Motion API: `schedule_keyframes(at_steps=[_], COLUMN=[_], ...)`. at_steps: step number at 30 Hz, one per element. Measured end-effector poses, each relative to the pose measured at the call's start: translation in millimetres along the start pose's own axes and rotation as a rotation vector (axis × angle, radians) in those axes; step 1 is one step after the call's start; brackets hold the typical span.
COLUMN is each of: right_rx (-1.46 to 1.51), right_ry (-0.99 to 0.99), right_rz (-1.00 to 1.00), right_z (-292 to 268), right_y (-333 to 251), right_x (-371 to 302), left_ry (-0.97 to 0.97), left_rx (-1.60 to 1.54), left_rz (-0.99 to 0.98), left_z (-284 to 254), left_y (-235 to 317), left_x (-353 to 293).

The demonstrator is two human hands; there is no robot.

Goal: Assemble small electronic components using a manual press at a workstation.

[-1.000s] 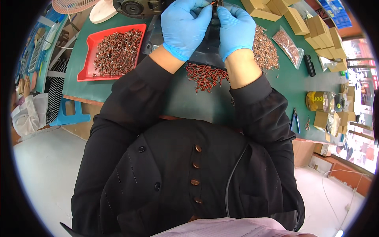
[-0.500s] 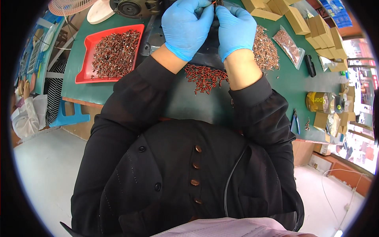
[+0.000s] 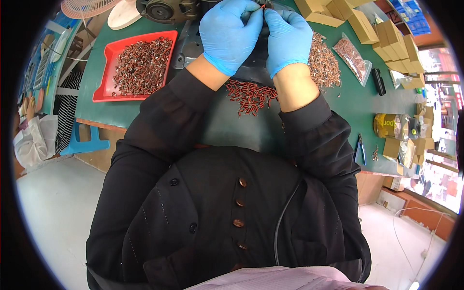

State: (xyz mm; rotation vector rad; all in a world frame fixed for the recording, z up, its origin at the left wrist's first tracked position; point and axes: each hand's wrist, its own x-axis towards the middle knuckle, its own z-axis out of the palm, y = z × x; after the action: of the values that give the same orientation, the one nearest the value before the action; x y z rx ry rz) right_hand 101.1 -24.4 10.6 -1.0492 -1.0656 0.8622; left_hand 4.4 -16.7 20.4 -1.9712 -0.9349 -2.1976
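My left hand (image 3: 229, 36), in a blue glove, is closed in a pinch at the far edge of the view. A tiny orange-red piece (image 3: 263, 7) shows at its fingertips. Close beside it my right hand (image 3: 290, 41), gloved the same way, has thumb and fingers drawn together; what they hold is hidden. Both hands are over a dark metal machine base (image 3: 256, 65). Nearer to me, between my wrists, lies a loose heap of small dark-red cylindrical parts (image 3: 249, 96). Beyond my right wrist spreads a pile of similar parts with metallic ends (image 3: 325, 60).
A red tray (image 3: 104, 87) of small parts stands on the green table (image 3: 193, 128) at left. A dark motor-like unit (image 3: 166, 10) is behind it. To the right are a bag of parts (image 3: 352, 55), cardboard boxes (image 3: 362, 24), a jar (image 3: 388, 125) and blue-handled pliers (image 3: 360, 150).
My fingertips have shifted slightly, and the orange-red piece shows more plainly between them. My right hand has moved a little left. The heaps and tray stay where they were.
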Motion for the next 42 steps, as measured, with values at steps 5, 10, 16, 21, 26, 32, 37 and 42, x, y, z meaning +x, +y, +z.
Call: schedule_keyframes(at_steps=[5,10,16,21,26,32,37,42], right_rx=[0.248,0.152,-0.153,-0.565,-0.877,-1.200,-1.466,-1.698], right_ry=[-0.037,-0.046,-0.167,-0.335,-0.367,-0.407,-0.396,-0.419], right_rz=[0.101,0.158,0.184,0.289,0.119,-0.184,-0.262,-0.235], right_z=[-8.4,-42.7,-118.0,-177.9,-183.0,-161.1,-144.5,-128.4], right_y=[-17.4,-26.3,-26.9,-9.7,0.9,3.7,-3.9,-11.2], right_x=[-36.5,-98.5,-100.4,-114.9,-122.9,-128.4,-127.1,-133.1], left_ry=[-0.106,-0.246,-0.382,-0.467,-0.463,-0.600,-0.723,-1.013], left_rx=[0.214,-0.277,-0.760,-0.257,0.380,0.952,0.463,0.212], left_rz=[-0.086,-0.691,-1.099,-0.792,-0.585,-0.460,-0.229,-0.108], left_z=[-28.5,-73.0,-109.2,-150.0,-223.3,-227.5,-154.7,-106.5], left_y=[43.5,73.5,77.0,50.9,-19.3,-17.9,49.8,94.7], left_x=[-6.8,-40.3,-29.7,-47.6,-56.7,-70.4,-66.2,-88.9])
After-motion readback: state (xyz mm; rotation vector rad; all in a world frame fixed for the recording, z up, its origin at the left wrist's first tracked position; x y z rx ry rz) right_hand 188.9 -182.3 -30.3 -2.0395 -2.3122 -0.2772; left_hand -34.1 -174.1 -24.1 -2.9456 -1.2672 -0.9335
